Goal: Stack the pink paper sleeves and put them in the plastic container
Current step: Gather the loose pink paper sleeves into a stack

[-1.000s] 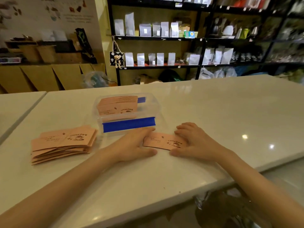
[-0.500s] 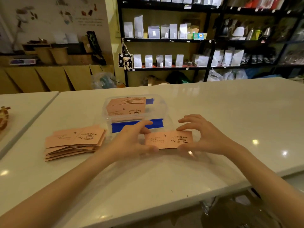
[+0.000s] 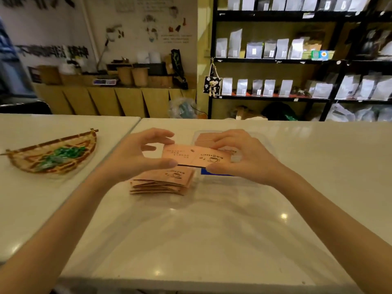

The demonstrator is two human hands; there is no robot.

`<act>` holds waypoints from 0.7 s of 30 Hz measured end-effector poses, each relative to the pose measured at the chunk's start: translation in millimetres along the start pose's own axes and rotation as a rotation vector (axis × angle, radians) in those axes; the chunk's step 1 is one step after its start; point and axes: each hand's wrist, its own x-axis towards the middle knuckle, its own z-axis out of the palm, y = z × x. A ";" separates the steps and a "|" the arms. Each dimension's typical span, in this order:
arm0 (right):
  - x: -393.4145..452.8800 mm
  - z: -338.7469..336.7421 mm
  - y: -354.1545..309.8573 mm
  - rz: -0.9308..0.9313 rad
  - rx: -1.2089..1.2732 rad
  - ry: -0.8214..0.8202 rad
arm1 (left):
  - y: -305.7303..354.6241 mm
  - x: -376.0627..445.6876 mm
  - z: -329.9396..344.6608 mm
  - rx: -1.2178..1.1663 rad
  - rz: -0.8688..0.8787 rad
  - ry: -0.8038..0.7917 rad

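Both hands hold one pink paper sleeve flat in the air above the white counter. My left hand pinches its left end and my right hand pinches its right end. Under it, on the counter, lies a loose stack of pink sleeves. Behind my right hand stands the clear plastic container with a blue strip on its front; more pink sleeves show inside it. My right hand hides most of the container.
A woven bamboo tray with green items sits on the neighbouring counter at the left, past a seam. Black shelves with paper bags stand behind the counter. The near counter edge runs along the bottom.
Both hands lifted the sleeve off the counter and carried it up and left, over the loose stack. My head turned right to left, bringing the bamboo tray into view.
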 end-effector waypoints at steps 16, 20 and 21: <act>53.5 78.6 -18.2 -0.149 -0.375 -0.234 | -88.1 -8.4 -34.8 0.211 -0.195 -0.123; 62.6 68.3 -19.4 -0.130 -0.358 -0.318 | -87.0 -6.6 -38.5 0.175 -0.206 -0.200; 67.6 64.4 -20.2 -0.105 -0.303 -0.330 | -86.9 -4.0 -42.2 0.153 -0.220 -0.215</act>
